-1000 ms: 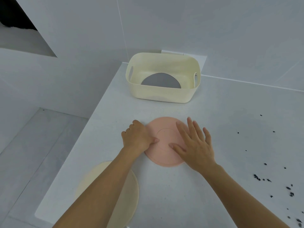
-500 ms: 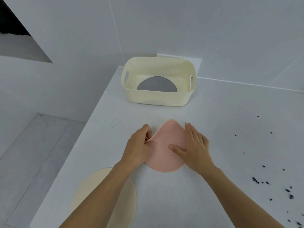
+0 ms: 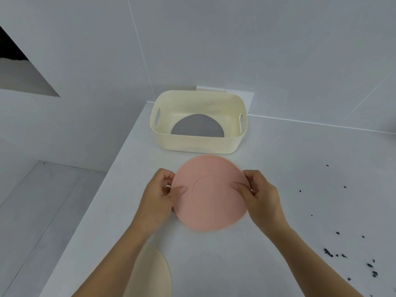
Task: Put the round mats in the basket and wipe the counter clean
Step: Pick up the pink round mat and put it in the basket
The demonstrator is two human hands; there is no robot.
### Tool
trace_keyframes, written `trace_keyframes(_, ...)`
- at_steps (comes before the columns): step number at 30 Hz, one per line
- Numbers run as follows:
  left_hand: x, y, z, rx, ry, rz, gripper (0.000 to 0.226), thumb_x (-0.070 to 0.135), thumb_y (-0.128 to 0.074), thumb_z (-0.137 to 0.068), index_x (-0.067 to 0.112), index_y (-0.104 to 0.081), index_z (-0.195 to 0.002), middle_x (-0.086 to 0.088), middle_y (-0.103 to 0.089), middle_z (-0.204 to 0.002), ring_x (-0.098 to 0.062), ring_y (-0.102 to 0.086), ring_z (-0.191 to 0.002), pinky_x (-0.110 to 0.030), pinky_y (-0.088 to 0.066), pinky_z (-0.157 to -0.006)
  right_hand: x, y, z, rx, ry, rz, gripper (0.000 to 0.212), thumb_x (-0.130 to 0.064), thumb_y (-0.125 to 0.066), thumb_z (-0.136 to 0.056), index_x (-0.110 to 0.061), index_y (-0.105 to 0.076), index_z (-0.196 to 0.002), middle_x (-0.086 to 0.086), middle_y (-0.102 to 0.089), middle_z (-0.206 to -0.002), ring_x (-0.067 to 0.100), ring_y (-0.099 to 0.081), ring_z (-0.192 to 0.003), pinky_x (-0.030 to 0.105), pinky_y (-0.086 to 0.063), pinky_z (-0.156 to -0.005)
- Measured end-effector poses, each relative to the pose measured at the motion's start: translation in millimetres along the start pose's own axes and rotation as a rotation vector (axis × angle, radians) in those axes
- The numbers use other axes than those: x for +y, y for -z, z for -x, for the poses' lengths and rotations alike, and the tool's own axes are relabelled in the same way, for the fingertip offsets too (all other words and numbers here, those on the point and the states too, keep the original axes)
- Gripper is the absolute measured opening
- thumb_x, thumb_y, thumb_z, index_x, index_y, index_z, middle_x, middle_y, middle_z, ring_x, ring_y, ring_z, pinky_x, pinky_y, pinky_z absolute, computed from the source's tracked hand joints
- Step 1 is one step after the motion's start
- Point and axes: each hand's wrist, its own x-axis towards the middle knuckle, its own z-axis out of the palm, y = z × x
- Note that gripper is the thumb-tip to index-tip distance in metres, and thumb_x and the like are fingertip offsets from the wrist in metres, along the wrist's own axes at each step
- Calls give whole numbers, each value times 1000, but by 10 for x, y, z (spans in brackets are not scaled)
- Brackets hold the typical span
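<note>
A cream mat (image 3: pixel 150 273) lay nearest, at seven o'clock, partly under the left forearm. Above the counter (image 3: pixel 278 168), the left hand (image 3: pixel 157 196) and right hand (image 3: pixel 260 195) pinched opposite edges of the pink mat (image 3: pixel 211 191). The basket (image 3: pixel 198 123) sat straight ahead at twelve o'clock, just beyond the mat, holding a grey mat (image 3: pixel 197 127).

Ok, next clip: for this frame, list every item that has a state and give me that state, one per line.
pink mat: lifted off the counter, gripped at both side edges
left hand: pinching the pink mat's left edge
right hand: pinching its right edge
grey mat: inside the basket, partly hidden by the front wall
basket: upright on the counter
cream mat: flat on the counter, under the left forearm
counter: dark crumbs scattered at right, unwiped
</note>
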Motion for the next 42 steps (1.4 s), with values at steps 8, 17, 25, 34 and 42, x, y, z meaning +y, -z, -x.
trace_keyframes(8, 1037, 180, -706, 117, -244, 35, 24, 4, -67, -81, 25, -55, -81, -2, -61, -75, -21, -54, -63, -36, -47, -52, -710, 165, -923, 161, 55, -155, 23, -14, -65, -83, -32, -52, -84, -16, -58, -80, 5, -55, -75, 17, -45, -67)
trace_keyframes(17, 1181, 184, -1939, 104, -148, -222, 15, 10, -62, -84, 20, -50, -84, -5, -60, -85, -30, -60, -82, -47, -53, -70, -708, -96, -2075, 101, -110, 54, 18, -17, -58, -87, -7, -53, -101, 1, -54, -87, 18, -51, -78, 27, -38, -67)
trace_keyframes(25, 693, 58, -2202, -17, 43, -642, 14, 2, -45, -86, 6, -51, -98, -7, -50, -90, -24, -48, -82, -40, -48, -75, -248, -460, -2231, -187, -269, 364, 30, -21, -61, -86, -2, -51, -107, 7, -51, -92, 24, -48, -83, 35, -42, -70)
trace_keyframes(34, 551, -152, -2206, -114, 149, -1101, 28, 0, -37, -90, 0, -47, -116, -17, -57, -115, -33, -57, -103, -34, -41, -69, -80, -630, -2287, -426, -280, 669, 32, -20, -56, -89, -2, -46, -113, 14, -57, -115, 31, -56, -102, 32, -39, -71)
trace_keyframes(42, 590, -177, -2020, -25, -117, -1322, 39, 18, -42, -92, 8, -36, -130, -12, -37, -135, -29, -39, -122, -36, -38, -88, -119, -605, -2173, -232, 112, 1079, 43, -36, -48, -93, -7, -40, -124, 9, -52, -120, 27, -52, -108, 33, -39, -82)
